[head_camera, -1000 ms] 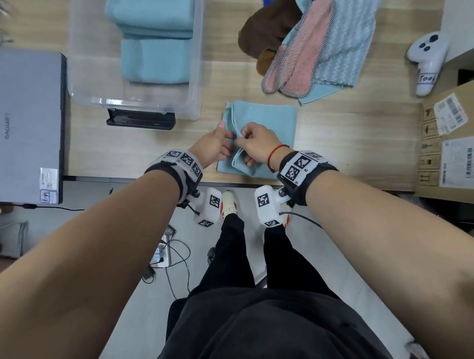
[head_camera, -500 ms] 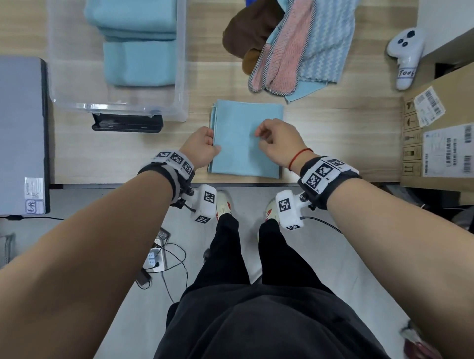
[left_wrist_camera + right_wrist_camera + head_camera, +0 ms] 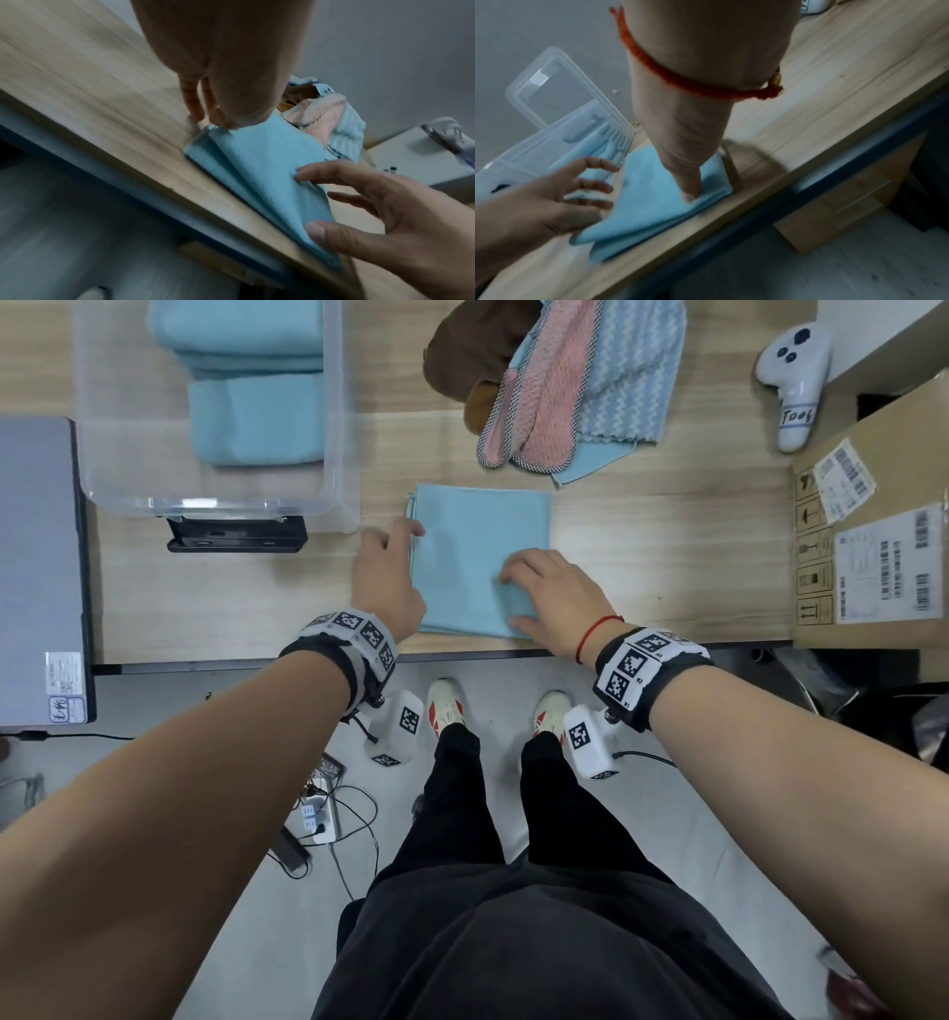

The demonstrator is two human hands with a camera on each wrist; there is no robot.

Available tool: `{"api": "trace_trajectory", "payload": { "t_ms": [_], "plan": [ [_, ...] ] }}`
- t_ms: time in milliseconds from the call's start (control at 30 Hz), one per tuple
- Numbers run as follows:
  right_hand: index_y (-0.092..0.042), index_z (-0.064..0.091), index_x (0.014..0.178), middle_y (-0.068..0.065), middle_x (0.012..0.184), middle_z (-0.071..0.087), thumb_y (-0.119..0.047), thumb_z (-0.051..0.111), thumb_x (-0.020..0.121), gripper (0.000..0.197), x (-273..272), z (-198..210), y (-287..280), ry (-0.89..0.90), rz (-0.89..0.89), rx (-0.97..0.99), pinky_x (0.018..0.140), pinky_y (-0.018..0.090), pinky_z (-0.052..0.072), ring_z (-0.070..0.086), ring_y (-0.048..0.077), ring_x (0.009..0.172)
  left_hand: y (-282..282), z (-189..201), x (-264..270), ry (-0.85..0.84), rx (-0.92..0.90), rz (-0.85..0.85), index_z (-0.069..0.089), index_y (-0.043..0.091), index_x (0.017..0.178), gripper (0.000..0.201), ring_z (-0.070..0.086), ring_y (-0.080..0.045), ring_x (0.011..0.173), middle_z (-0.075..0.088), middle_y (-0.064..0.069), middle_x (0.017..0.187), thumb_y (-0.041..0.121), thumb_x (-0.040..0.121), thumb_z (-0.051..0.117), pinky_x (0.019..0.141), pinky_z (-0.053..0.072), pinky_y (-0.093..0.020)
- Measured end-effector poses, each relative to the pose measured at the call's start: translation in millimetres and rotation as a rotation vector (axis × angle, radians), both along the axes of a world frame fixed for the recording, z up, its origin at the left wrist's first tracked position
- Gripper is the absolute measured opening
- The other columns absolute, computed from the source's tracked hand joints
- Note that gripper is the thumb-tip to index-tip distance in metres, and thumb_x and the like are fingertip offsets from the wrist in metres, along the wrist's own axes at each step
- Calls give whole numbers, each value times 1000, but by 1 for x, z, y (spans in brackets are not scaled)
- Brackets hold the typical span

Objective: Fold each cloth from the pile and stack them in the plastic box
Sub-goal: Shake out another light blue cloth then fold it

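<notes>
**Head view: folded blue cloth at the near desk edge, between both hands**

Head view shows a wooden desk [image 3: 642, 546] with a grey laptop [image 3: 36, 557] at the left and a cardboard box [image 3: 873, 557] at the right, a white controller [image 3: 793, 377] just beyond the cardboard. A black device [image 3: 236, 539] lies against the near wall of the plastic box [image 3: 339, 428], between it and the desk edge.

The plastic box sits far left and holds folded light-blue cloths [image 3: 257, 418], one stacked beyond another. To its right, well apart, lies the pile [image 3: 554, 377]: brown, pink and pale blue striped cloths heaped together.

A folded blue cloth [image 3: 477, 557] lies flat near the front edge, between box and pile. The left hand [image 3: 385, 577] touches its left edge with relaxed, spread fingers; in the left wrist view the layers there lift slightly. The right hand [image 3: 549, 598] rests on the near right corner, fingers bent and pressing down, thumb at the near edge, gripping nothing.
</notes>
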State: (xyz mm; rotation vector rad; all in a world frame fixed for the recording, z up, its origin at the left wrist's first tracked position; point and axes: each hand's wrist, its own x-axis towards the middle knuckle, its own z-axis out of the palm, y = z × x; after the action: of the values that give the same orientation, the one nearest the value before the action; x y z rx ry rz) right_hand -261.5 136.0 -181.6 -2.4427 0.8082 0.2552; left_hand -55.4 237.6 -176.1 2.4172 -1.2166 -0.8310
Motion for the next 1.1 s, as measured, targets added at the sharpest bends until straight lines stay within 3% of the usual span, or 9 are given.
{"api": "trace_trajectory", "payload": {
  "t_ms": [200,333,467,633,700,767,933,1033,1100],
  "plan": [
    [-19,47,135,3,148,38,-30,84,67,78,-23,-4,6,79,53,3,111,35,31,37,25,135,0,-3,-17,52,86,-495,69,20,100,49,50,-25,107,53,-3,108,-12,68,49,89,41,-35],
    [-22,45,130,3,144,40,-34,88,56,87,-42,0,9,172,104,-74,110,42,33,42,25,130,-2,-1,-31,112,124,-530,66,19,107,49,49,-22,107,51,-2,111,-9,68,55,90,43,-34],
    [-14,56,108,9,124,55,-2,77,53,59,-61,-3,13,95,44,-187,97,40,42,56,30,107,-8,6,-49,205,151,-554,60,16,118,53,54,-22,104,54,-6,112,0,67,58,93,44,-38],
    [-15,58,97,4,111,61,-22,59,76,22,-69,6,8,101,-35,-153,98,38,37,60,28,96,-16,14,-68,96,246,-616,45,27,132,70,56,-22,103,49,-1,118,52,68,60,91,48,-42],
    [-16,57,99,5,100,64,-27,53,83,20,-66,11,3,104,-110,-101,86,37,42,59,32,88,-19,17,-71,6,292,-707,38,27,138,91,56,-22,101,47,-1,120,65,62,70,87,50,-41],
    [-16,54,101,10,91,65,-28,50,86,20,-63,15,-3,103,-201,-47,69,36,42,58,35,81,-22,20,-72,-72,334,-772,35,23,138,96,56,-23,96,48,-2,117,60,60,79,80,51,-40],
    [-20,51,100,11,80,57,-29,46,89,15,-63,16,-22,126,-317,73,64,35,38,54,34,75,-28,15,-64,-108,297,-619,56,16,114,34,59,-28,95,58,-4,95,17,82,66,72,46,-34],
    [-19,52,100,11,82,58,-27,44,89,16,-63,15,-32,115,-358,130,65,34,36,52,33,78,-29,11,-52,22,295,-417,65,10,97,24,56,-25,89,56,-5,84,27,82,73,74,42,-30],
    [-19,52,98,12,83,59,-24,43,91,13,-62,13,-38,100,-386,171,65,34,35,53,33,80,-29,9,-42,115,303,-318,61,15,74,24,55,-24,78,57,-2,72,33,81,74,65,42,-29]
  ]
}}
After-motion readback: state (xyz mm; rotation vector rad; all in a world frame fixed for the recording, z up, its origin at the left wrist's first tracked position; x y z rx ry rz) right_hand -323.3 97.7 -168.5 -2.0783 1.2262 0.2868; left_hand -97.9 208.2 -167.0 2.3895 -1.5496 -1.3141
